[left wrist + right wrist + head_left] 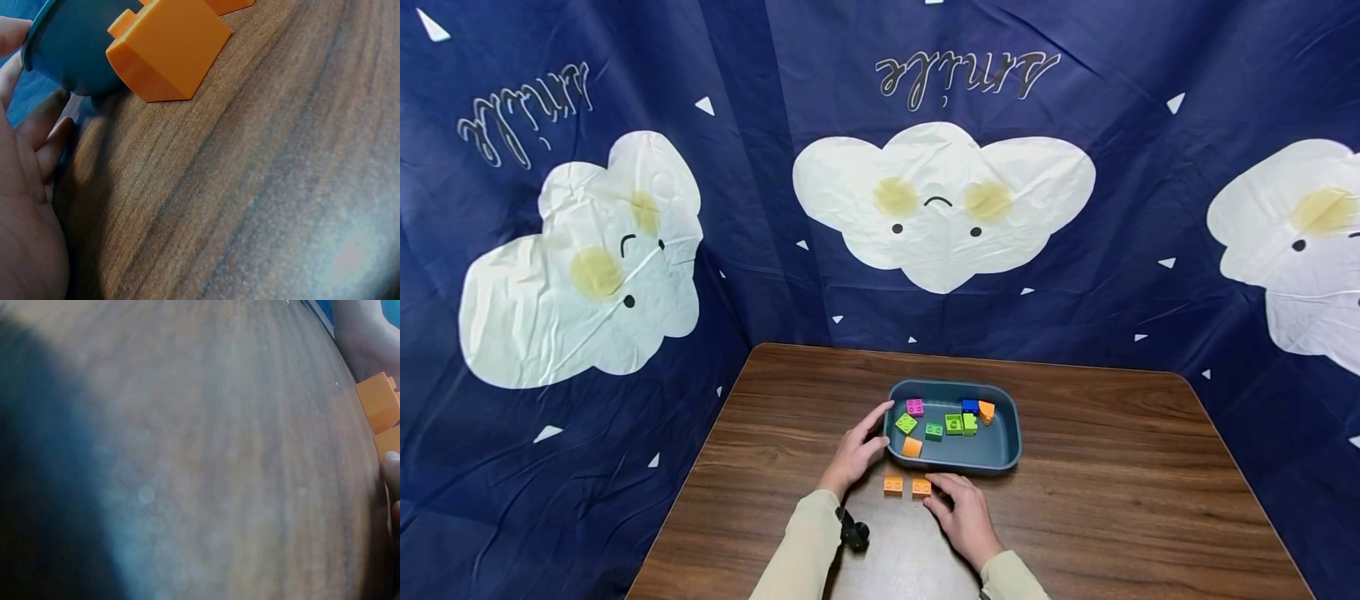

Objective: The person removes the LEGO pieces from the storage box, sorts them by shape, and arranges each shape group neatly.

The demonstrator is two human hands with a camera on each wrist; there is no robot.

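My left hand [853, 454] rests against the left end of a dark teal tray [1013, 417], with its fingers and thumb spread along the rim. My right hand [962, 508] pinches the right end of an orange building brick [921, 487] that sits on the table in front of the tray. In the right wrist view, a fingertip touches this brick [389, 442]. A second orange brick [892, 486] stands just left of it, with a narrow gap between; its sloped side shows in the left wrist view, where the left palm [28, 237] faces the table.
Inside the tray lie several loose bricks: magenta [914, 407], lime [906, 424], green [933, 432], blue [970, 406] and orange [912, 447]. The brown wooden table [1112, 483] reaches a dark blue cloth [752, 275] with white clouds at the back and sides.
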